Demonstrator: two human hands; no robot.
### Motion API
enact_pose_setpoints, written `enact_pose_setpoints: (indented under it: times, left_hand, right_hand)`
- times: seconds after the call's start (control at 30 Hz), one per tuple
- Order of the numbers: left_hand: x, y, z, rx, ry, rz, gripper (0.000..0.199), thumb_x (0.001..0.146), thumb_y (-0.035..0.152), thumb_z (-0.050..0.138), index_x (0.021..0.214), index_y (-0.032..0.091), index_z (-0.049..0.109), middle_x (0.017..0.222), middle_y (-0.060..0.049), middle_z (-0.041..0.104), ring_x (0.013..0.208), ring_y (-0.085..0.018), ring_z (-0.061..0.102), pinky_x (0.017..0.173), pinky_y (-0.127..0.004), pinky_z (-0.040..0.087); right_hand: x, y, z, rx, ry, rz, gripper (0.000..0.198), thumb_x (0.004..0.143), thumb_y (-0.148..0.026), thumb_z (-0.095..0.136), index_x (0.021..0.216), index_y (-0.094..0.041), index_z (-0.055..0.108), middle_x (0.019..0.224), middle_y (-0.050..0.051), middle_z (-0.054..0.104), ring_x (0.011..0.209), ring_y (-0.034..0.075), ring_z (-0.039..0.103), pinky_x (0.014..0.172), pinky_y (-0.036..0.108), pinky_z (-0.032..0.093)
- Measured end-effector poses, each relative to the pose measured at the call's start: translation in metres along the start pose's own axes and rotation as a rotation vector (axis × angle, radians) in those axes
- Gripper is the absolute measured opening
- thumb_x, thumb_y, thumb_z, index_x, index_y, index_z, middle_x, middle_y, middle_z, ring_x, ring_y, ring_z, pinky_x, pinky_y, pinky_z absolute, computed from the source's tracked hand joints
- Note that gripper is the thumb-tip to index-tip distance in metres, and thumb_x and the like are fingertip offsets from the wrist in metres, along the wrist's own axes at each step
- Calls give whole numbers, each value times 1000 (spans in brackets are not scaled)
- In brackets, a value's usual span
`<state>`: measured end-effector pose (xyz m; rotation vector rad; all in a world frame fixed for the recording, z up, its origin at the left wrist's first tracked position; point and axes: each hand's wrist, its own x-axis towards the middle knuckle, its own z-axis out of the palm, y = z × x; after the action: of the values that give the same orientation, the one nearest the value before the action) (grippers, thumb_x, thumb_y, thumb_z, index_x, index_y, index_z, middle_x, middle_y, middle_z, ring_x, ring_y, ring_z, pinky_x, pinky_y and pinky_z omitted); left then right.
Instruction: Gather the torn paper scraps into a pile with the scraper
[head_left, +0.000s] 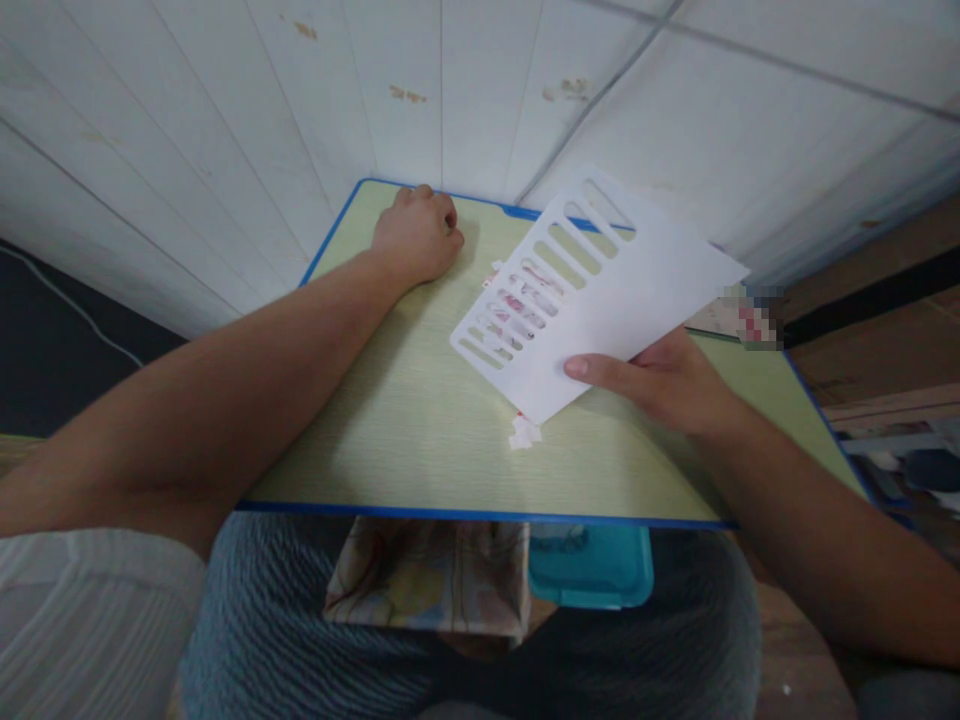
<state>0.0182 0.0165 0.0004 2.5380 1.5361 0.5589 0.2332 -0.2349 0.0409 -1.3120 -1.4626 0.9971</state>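
Note:
My right hand (667, 380) grips a white sheet (637, 285) by its near right edge, thumb on top and the other fingers hidden beneath. The sheet is held tilted over the table and has a row of long rounded slots along its left side. Pinkish and grey printed pieces show through several slots; what they are is unclear. A small scrap of white paper (525, 432) with a bit of red pokes out below the sheet's near corner. My left hand (418, 235) rests on the table's far left part, fingers curled into a loose fist, apart from the sheet.
The small pale green table (420, 440) has a blue rim and stands against a white panelled wall (480, 90). Below its front edge are a patterned cloth-like item (427, 580) and a teal plastic container (592, 570). A flat item (727, 315), partly blurred, lies at the table's right.

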Motion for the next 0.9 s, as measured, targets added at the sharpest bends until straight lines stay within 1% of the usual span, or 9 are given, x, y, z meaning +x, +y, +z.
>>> enact_pose_setpoints:
  times: [0.07, 0.13, 0.23, 0.33, 0.47, 0.63, 0.8, 0.87, 0.9]
  left_hand:
    - [0, 0, -1, -1, -1, 3, 35, 110, 41, 55, 133, 35, 81, 149, -8, 73, 143, -37, 56, 126, -59, 52]
    - [-1, 1, -2, -11, -13, 4, 38, 110, 44, 55, 135, 33, 81, 152, -10, 72, 145, -38, 55, 127, -59, 50]
    - [-3, 3, -4, -21, -28, 2, 42, 109, 43, 55, 138, 29, 81, 152, -14, 70, 146, -39, 54, 129, -60, 49]
    - [-2, 3, -4, -11, -17, 0, 44, 108, 38, 54, 140, 26, 82, 149, -15, 70, 145, -38, 55, 131, -59, 48]
    - [0, 1, -1, 17, 7, 12, 42, 107, 33, 54, 137, 27, 83, 149, -13, 71, 143, -37, 57, 129, -58, 50]
    - [-1, 1, -1, -5, 1, 11, 40, 107, 36, 55, 137, 31, 82, 148, -10, 72, 144, -36, 55, 130, -57, 49]
    - [-2, 2, -3, -17, 1, -4, 44, 105, 37, 56, 138, 28, 83, 149, -14, 71, 143, -40, 56, 129, -61, 49]
    - [-1, 2, -2, -14, 3, 1, 45, 105, 38, 55, 139, 30, 83, 148, -12, 72, 143, -39, 56, 128, -61, 50]
    - [-1, 1, -2, -12, 5, 4, 44, 104, 38, 55, 139, 33, 83, 147, -10, 73, 143, -39, 56, 128, -61, 51]
  right_hand:
    - [-1, -2, 7, 28, -49, 38, 47, 75, -47, 109, 109, -27, 83, 114, 8, 90, 112, 38, 86, 93, 52, 77]
    - [0, -2, 9, 37, -115, 75, 41, 76, -47, 109, 99, -26, 83, 100, 7, 88, 94, 34, 85, 79, 46, 77]
    - [1, 1, 4, 19, -199, 120, 37, 76, -46, 109, 88, -24, 81, 84, 5, 84, 68, 24, 77, 59, 36, 70]
    - [1, 2, -6, 9, -280, 135, 35, 79, -43, 107, 82, -23, 79, 71, 2, 78, 55, 17, 68, 48, 28, 59]
    - [-1, -1, -13, 13, -461, 162, 36, 89, -36, 99, 69, -22, 73, 54, -2, 67, 44, 13, 61, 43, 23, 52]
    - [-2, -8, -13, 18, -677, 202, 35, 94, -35, 94, 68, -22, 74, 56, -1, 72, 46, 14, 66, 45, 21, 54]
    - [-3, -10, -15, 47, -778, 251, 25, 95, -33, 91, 77, -22, 79, 59, -3, 74, 47, 14, 66, 46, 21, 55]
    - [-3, -9, -17, 42, -793, 253, 26, 97, -35, 89, 76, -22, 79, 59, -2, 74, 48, 14, 66, 47, 21, 54]
    - [-3, -9, -18, 38, -776, 237, 30, 98, -37, 88, 74, -22, 77, 59, -1, 74, 49, 14, 67, 47, 22, 54]
